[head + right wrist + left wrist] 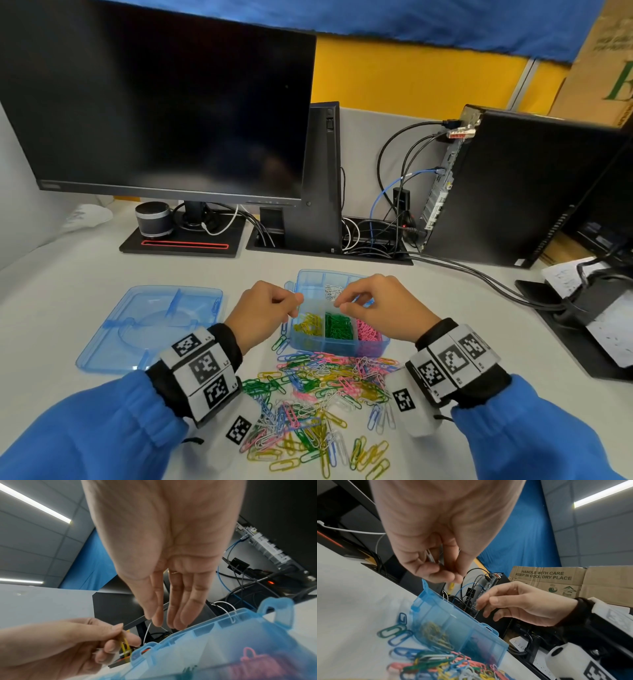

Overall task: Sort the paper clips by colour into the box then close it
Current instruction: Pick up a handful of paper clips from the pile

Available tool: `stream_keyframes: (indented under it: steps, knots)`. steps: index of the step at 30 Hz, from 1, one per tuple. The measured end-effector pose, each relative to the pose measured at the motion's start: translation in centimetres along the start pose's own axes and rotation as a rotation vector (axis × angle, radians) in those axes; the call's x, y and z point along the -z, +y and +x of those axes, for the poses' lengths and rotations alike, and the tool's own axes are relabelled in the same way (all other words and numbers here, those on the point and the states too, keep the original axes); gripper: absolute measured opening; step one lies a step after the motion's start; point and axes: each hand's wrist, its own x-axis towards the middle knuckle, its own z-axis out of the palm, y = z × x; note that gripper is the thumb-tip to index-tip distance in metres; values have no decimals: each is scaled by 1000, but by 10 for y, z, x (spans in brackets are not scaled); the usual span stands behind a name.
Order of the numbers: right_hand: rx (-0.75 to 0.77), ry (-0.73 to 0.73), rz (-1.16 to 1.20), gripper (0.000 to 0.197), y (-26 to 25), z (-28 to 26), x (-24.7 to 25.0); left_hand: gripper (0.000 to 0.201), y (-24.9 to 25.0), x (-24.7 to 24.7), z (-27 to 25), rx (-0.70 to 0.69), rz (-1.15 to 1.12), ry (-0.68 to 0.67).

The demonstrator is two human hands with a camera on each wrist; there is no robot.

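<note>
Behind, in the upper frame: one dark monitor (pixel 161 99), one black computer tower (pixel 513 185) at right with tangled cables (pixel 394 205), one small speaker (pixel 153 219). At left on the bench (pixel 68 267), one detached blue lid (pixel 150 329). At centre, one open blue box (pixel 337 318): yellow, green and pink clips in the three near compartments, white in a far one. Just below it, a loose multicoloured pile of paper clips (pixel 318 394), too many to count. Over the box's left edge, left hand (pixel 263 308) curled, pinching a yellow clip (pixel 125 647). Over the middle, right hand (pixel 373 305), fingers loosely extended downward, gripping nothing visible.
</note>
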Motion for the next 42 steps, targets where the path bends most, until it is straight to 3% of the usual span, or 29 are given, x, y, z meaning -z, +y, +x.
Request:
stream_keyframes:
  steps: [3,8,11,14,18,22,27,30,33,36,42]
  knots:
    - [23,3,-1,12,-6,-1,2,39,3,-1,0,32,-77,-32]
    - [68,77,1,12,-17,1,2,67,21,3,-4,320,-712,-207]
    - [176,133,39,7,-26,2,-2,76,25,5,-7,456,-998,-264]
    - [274,55,20,14,-32,3,-15,81,30,4,-12,497,-1128,-308]
    - [269,-6,1,14,-29,7,-24,75,36,4,-17,528,-1171,-319]
    - [281,-30,3,4,-28,13,-13,65,38,6,-16,532,-1135,-348]
    - [208,199,-76,8,-12,34,5,43,44,10,-15,407,-907,-240]
    - [98,99,-171,18,-3,30,13,37,43,17,-18,376,-761,-289]
    - [124,55,-195,17,-5,9,19,36,46,23,-19,319,-496,-329]
    - [121,-97,-218,12,-9,-21,19,35,50,24,-20,260,-236,-337]
    - [-41,-238,-330,12,2,-57,14,42,50,17,-25,262,149,-549]
